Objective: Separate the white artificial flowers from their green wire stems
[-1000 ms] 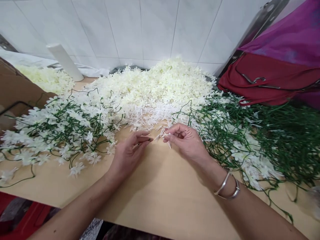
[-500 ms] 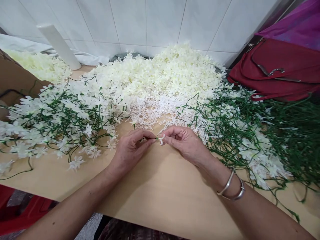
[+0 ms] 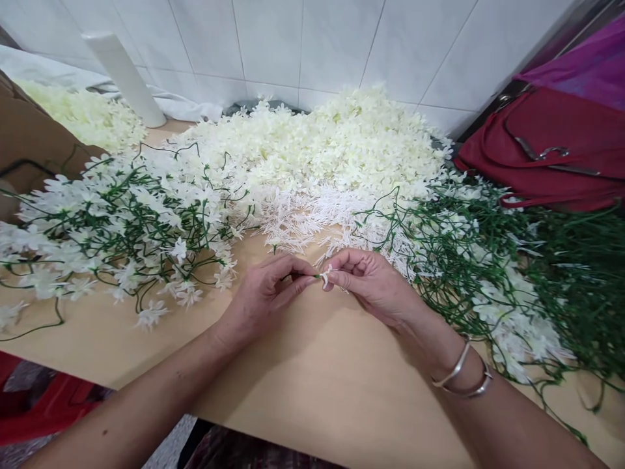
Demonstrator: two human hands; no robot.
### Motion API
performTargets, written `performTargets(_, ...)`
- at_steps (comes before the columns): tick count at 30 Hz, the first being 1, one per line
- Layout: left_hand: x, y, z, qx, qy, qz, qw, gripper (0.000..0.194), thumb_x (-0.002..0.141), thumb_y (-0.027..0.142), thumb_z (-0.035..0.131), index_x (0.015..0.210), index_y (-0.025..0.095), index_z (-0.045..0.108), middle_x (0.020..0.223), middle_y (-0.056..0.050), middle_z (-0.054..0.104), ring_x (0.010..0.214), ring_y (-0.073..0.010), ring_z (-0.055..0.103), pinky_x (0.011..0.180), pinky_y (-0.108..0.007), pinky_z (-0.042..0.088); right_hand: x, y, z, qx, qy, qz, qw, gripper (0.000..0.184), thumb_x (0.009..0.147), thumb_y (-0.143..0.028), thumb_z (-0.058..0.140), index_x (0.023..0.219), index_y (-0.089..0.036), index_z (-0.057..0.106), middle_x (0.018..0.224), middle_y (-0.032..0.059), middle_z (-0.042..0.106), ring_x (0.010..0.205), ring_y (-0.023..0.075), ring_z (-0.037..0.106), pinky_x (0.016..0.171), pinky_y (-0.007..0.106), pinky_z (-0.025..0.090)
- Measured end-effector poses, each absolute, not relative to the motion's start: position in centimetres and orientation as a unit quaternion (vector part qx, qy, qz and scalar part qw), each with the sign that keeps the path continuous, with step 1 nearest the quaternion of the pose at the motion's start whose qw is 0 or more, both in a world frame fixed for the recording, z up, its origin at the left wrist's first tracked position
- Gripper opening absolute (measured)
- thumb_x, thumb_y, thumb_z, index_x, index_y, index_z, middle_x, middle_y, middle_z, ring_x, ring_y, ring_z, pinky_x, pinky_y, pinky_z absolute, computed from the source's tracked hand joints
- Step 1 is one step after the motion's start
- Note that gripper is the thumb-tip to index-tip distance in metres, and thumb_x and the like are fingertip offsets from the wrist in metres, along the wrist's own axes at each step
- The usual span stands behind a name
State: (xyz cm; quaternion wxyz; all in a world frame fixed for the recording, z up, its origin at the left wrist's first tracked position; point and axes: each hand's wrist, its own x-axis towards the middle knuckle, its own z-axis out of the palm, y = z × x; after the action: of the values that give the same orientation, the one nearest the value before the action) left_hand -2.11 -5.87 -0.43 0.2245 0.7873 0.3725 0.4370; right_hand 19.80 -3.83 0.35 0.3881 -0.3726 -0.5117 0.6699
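Observation:
Above the table, my left hand (image 3: 273,286) pinches a thin green stem (image 3: 317,276) between thumb and fingertips. A small white artificial flower (image 3: 325,278) sits at the stem's tip. My right hand (image 3: 367,281) is closed on that flower, thumb against forefinger, and thin white strands poke out by its fingertips. Both hands almost meet there. Just beyond them lie loose white stamen strands (image 3: 312,218). To the left is a heap of white flowers on green stems (image 3: 141,228); green stems (image 3: 439,273) mixed with white flowers lie to the right.
A big mound of cream petals (image 3: 332,140) lies against the tiled wall (image 3: 336,39). A white post (image 3: 124,78) stands behind, left. A cardboard box (image 3: 39,130) is at the left edge, a red bag (image 3: 561,146) at back right. Below is a red stool (image 3: 49,404).
The view has shifted slightly, so most things appear a little further right. Fine white strands now show at my right fingertips. Both hands keep their pinch at the flower.

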Motion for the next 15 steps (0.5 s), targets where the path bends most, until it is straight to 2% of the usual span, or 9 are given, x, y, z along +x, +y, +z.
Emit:
performTargets(4, -2.07, -5.99, -0.5, 0.785, 0.364, 0.441, 0.237, 0.003, 0.098, 0.017, 0.069, 0.098, 0.019, 0.071, 0.087, -0.001, 0.074, 0.078, -0.0118, 0.067, 0.071, -0.022, 0.05, 19.78, -3.98, 0.72, -0.389, -0.529, 0.659, 0.366, 0.03, 0.074, -0.042, 0.093, 0.082, -0.021, 0.074, 0.074, 0.0003, 0.075, 0.072, 0.0158, 0.07, 0.08, 0.032, 0.057)
performTargets(10, -2.08, -6.33, -0.61, 0.774, 0.393, 0.425, 0.258, 0.005, 0.098, 0.015, 0.068, 0.096, 0.019, 0.071, 0.082, 0.001, 0.073, 0.07, -0.0093, 0.063, 0.065, -0.019, 0.047, 19.57, -4.24, 0.89, -0.395, -0.542, 0.647, 0.361, 0.031, 0.075, -0.043, 0.092, 0.083, -0.02, 0.072, 0.073, -0.0005, 0.075, 0.07, 0.0139, 0.07, 0.078, 0.03, 0.057)
performTargets(15, -2.3, -6.2, -0.81, 0.737, 0.427, 0.39, 0.351, 0.011, 0.1, 0.027, 0.067, 0.095, 0.019, 0.072, 0.078, -0.001, 0.074, 0.067, -0.0119, 0.064, 0.062, -0.022, 0.046, 18.95, -4.49, 0.97, -0.405, -0.555, 0.628, 0.366, 0.036, 0.075, -0.05, 0.091, 0.081, -0.02, 0.072, 0.072, 0.0001, 0.074, 0.071, 0.0155, 0.071, 0.074, 0.031, 0.057)
